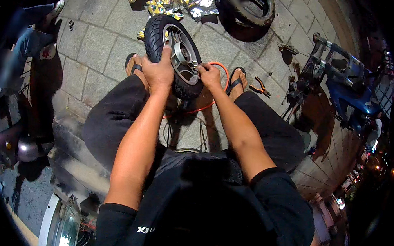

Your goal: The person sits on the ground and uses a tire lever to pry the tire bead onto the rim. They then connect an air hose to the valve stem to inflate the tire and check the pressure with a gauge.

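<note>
Fingers (147,67) of left hand (158,74) closed around the near left edge of the wheel (177,55), thumb (166,52) raised across the side of its tyre (154,33). Fingers of right hand (210,76) curled and drawn together at right edge of rim (191,42); grasp on rim itself or on some small part there: cannot tell.

Wheel located between the sandalled feet (237,83), held on edge and tilted, hub (185,52) facing right. Contact with paving (92,48): cannot tell. Orange hose (227,72) looped just beside right hand; join to wheel not confirmed. Pliers (263,89) lying near right foot. Loose tyre (260,23) lying farther ahead, apart from wheel.

Handling, by judgement: moderately heavy, weight mostly in metal and rubber together; liable to roll or tip under a one-sided hold. Metal stiff, possibly slick if oily. Rubber firm with slight give, tread unlikely to slip. Any small fitting at rim probably the most fragile point. Recommended hold: palms on opposite sides of tread, or fingers hooked through openings beside hub.
</note>
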The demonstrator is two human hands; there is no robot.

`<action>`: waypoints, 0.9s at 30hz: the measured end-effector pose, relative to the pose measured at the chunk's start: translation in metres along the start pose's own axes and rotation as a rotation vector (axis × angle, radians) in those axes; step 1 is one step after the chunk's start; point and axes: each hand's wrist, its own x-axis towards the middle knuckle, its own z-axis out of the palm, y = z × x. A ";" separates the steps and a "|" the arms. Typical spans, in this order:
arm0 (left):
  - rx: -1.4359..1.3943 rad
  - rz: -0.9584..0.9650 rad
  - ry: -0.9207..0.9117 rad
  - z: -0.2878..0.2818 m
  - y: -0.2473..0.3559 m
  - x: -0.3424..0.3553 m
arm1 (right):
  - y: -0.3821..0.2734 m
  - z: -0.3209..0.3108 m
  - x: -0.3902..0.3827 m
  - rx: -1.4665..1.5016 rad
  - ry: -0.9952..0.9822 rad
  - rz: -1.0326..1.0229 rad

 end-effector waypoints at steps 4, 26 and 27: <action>-0.008 -0.058 -0.047 -0.004 0.015 -0.005 | -0.007 -0.001 -0.003 -0.166 0.044 -0.075; -0.062 -0.075 -0.117 0.013 -0.014 0.002 | -0.025 -0.003 -0.006 -0.388 -0.053 -0.091; -0.079 -0.083 -0.124 0.012 -0.013 0.002 | -0.026 -0.004 -0.008 -0.350 -0.051 -0.077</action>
